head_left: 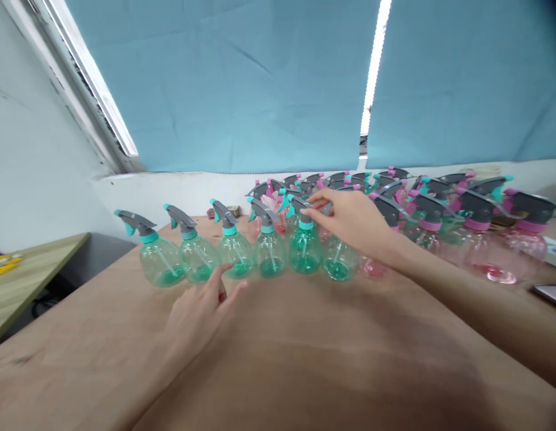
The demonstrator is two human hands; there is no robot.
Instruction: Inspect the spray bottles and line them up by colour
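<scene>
A row of clear green spray bottles with grey and teal trigger heads stands across the brown table (278, 359). My right hand (350, 218) reaches over the row, fingertips touching the grey head of one green spray bottle (304, 245). My left hand (201, 311) lies open on the table, fingers pointing at another green spray bottle (235, 251), close to its base without gripping it. Pink spray bottles (478, 239) with grey and pink heads crowd the right side behind my right forearm.
More spray bottles fill the back row (332, 179) along the white ledge. A blue curtain (242, 84) hangs behind. A lower wooden table (30, 269) with a yellow item stands at the left. A flat dark object (552, 293) lies at the right edge.
</scene>
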